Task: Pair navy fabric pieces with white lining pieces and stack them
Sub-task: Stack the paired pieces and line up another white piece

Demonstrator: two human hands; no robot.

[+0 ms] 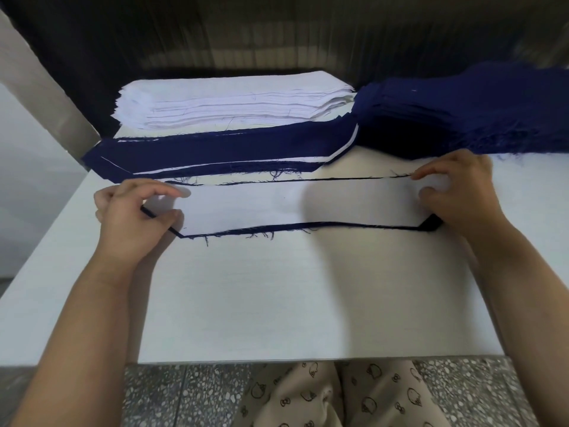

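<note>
One navy piece (277, 228) under one white lining (292, 204), left hand (138, 211), right hand (455, 189) pinching

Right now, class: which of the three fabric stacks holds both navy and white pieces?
The low front stack, white edges showing between navy layers; the tall white stack and navy stack behind it are single-coloured.

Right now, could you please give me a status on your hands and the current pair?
Left hand and right hand pinch ends of white lining piece over navy piece. Paired stack just behind. Nothing between.
</note>
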